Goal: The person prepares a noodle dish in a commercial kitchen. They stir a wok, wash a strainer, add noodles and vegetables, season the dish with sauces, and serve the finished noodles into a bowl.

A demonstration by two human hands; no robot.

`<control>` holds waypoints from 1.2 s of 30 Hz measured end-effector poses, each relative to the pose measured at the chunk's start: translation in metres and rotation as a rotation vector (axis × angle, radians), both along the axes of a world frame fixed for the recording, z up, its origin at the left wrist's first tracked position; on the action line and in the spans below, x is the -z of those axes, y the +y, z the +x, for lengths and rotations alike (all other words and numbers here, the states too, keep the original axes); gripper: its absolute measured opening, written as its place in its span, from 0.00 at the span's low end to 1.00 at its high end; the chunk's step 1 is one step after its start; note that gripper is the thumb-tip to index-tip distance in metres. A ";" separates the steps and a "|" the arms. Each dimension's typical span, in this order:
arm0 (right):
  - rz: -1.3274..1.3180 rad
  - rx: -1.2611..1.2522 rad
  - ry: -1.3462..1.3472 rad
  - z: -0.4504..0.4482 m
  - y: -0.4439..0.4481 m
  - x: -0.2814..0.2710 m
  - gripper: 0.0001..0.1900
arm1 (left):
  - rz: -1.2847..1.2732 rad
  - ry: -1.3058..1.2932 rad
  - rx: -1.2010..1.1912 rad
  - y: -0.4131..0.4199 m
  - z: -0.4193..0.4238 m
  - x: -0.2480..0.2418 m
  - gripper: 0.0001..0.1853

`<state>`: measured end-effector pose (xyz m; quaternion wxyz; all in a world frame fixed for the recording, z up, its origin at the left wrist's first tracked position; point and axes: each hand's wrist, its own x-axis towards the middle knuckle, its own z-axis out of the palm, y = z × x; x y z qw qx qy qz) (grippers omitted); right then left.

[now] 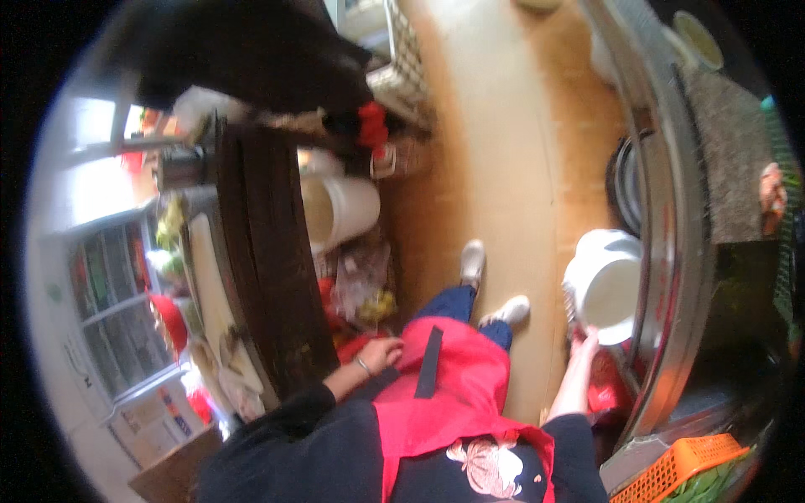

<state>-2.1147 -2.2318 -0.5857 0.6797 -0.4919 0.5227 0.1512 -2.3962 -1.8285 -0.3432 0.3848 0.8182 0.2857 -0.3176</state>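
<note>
My left hand (pixel 381 353), with a bracelet at the wrist, is beside the red apron (pixel 462 352) at my waist. Its fingers are loosely curled, and nothing is seen in it. My right hand (pixel 585 342) reaches out to the right, at the lower rim of a white bucket (pixel 610 298). Blur hides whether the fingers grip the bucket or only touch it. The bucket is tilted with its mouth towards me, beside the long metal edge of a counter.
A wooden-edged counter (pixel 270 251) runs along the left, with a white bucket (pixel 355 210) and bags below. A dark-clothed person (pixel 251 50) stands ahead at left near a plastic crate (pixel 402 75). Round pans (pixel 622 182) lean at right; an orange basket (pixel 685 465) holds greens at lower right.
</note>
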 end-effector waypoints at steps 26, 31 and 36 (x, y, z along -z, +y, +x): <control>0.117 -1.032 -0.861 0.206 0.250 -0.427 0.21 | -0.676 -0.956 -0.634 0.129 0.436 -0.260 0.18; 0.151 -0.777 -0.829 0.268 0.223 -0.437 0.15 | -0.777 -0.917 -0.567 0.128 0.544 -0.284 0.20; -0.065 -0.557 -0.785 0.302 0.193 -0.456 0.13 | -0.810 -0.811 -0.347 0.114 0.651 -0.285 0.19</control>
